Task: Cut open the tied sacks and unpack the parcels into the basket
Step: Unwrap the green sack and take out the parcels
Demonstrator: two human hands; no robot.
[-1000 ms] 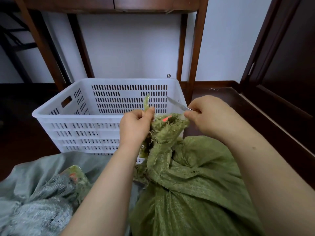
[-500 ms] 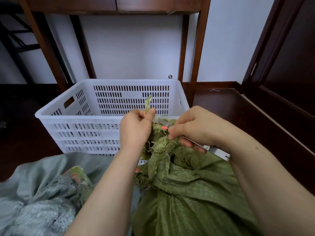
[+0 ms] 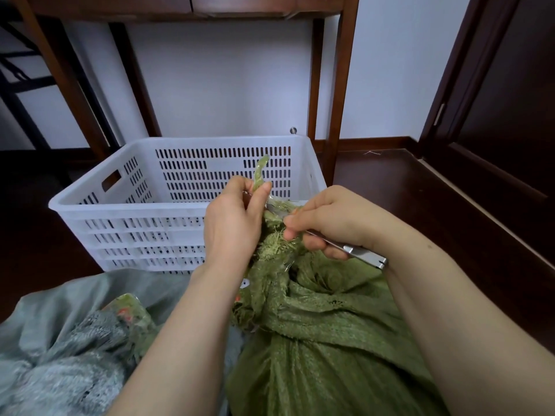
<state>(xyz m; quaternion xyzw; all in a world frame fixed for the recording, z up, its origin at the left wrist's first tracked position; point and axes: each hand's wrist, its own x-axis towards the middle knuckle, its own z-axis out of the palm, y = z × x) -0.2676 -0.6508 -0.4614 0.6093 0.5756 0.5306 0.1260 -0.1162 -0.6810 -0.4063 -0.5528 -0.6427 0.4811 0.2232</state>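
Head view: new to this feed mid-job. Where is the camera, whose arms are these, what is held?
No machine here: a person works bare-handed, and the one camera sits on their head, looking forward and down. The left hand pinches the twisted tie of the green sack, holding it upright. The right hand has its grip on a metal knife, its blade at the sack's tied neck. Behind stands a white basket; a grey sack lies at lower left on the dark floor.

home room, wooden table (image 3: 333, 85), dark door (image 3: 495, 94)
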